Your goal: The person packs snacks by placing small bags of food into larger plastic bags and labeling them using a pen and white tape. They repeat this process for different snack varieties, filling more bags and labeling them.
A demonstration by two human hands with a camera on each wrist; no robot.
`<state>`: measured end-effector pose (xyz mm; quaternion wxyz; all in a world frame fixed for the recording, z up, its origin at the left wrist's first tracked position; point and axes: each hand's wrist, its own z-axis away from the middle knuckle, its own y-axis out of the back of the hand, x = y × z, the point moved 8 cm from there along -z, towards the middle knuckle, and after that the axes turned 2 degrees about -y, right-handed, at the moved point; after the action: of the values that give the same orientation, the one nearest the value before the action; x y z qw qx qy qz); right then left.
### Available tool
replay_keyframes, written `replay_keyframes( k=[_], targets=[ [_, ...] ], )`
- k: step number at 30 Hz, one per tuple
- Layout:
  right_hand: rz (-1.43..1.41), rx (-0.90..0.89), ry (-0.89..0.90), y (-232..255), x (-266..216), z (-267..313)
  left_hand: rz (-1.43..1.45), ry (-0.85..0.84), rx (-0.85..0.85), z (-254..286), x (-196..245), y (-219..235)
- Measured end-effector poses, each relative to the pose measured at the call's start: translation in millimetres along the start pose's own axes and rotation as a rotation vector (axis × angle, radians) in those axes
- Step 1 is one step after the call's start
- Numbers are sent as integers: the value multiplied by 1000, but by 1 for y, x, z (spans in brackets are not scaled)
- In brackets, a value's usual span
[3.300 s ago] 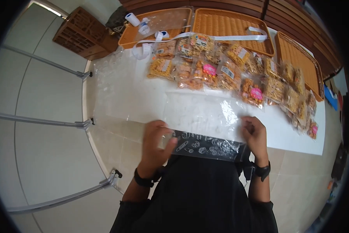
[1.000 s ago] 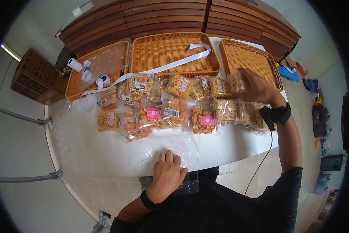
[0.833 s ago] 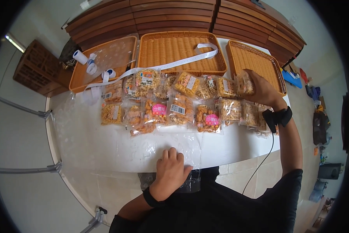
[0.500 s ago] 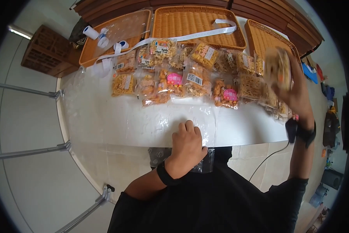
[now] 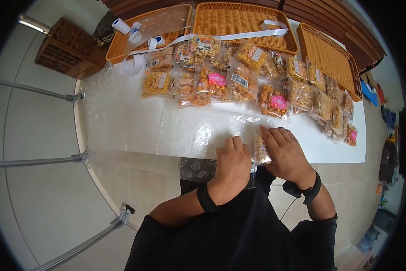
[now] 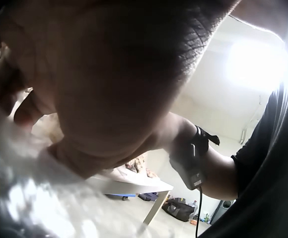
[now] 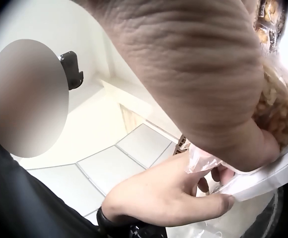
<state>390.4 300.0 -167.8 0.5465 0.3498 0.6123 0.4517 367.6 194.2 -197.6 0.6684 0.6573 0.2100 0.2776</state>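
At the table's front edge, my right hand [image 5: 288, 156] grips a small clear pack of snack pieces [image 5: 260, 148], standing on its side. The right wrist view shows that snack pack [image 7: 278, 106] beside my right thumb. Just left of it, my left hand [image 5: 233, 165] has its fingers bent over a large clear plastic bag [image 5: 203, 131], pinching the bag near its right side. White line drawings show on the bag's lower part [image 5: 194, 169], which hangs over the edge. In the left wrist view, shiny plastic [image 6: 39, 203] lies under my left hand [image 6: 109, 89].
Several bagged snacks [image 5: 246, 83] lie in rows across the white table [image 5: 320, 149]. Behind them stand three wicker trays, at left [image 5: 135, 45], middle [image 5: 239, 22] and right [image 5: 325, 54]. A white measuring tape [image 5: 212, 38] runs across the left and middle trays.
My right hand has lifted a snack pack from beside the right tray and brought it to the front edge, next to my left hand. My left hand has stayed on the plastic bag.
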Motion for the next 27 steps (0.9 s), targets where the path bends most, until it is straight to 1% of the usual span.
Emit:
replay_keyframes(
  k=[2,4,8,10,14,16,20,23,27],
  targets=[
    [20,-1,2,-2,-1,0,-29,-16,13,-1,7,4],
    [29,-8,7,-5,-3,-1,14,-8,46,-4,7,3],
    [39,-1,-22,-5,-1,2,137,17,44,-12,-4,-2],
    [43,-12,-49,-5,1,3,167,-2,55,-13,-6,-4],
    [24,-14,-67,-4,4,4,236,-24,77,-4,-13,7],
    [10,-9,-86,-1,6,6,294,-15,152,2,-21,25],
    [-28,0,-20,6,-9,7,434,-11,287,11,-32,45],
    [-52,-36,34,9,-26,0,518,-105,381,17,-29,60],
    [-63,-108,96,3,-37,-10,527,-209,371,26,-26,65]
  ],
)
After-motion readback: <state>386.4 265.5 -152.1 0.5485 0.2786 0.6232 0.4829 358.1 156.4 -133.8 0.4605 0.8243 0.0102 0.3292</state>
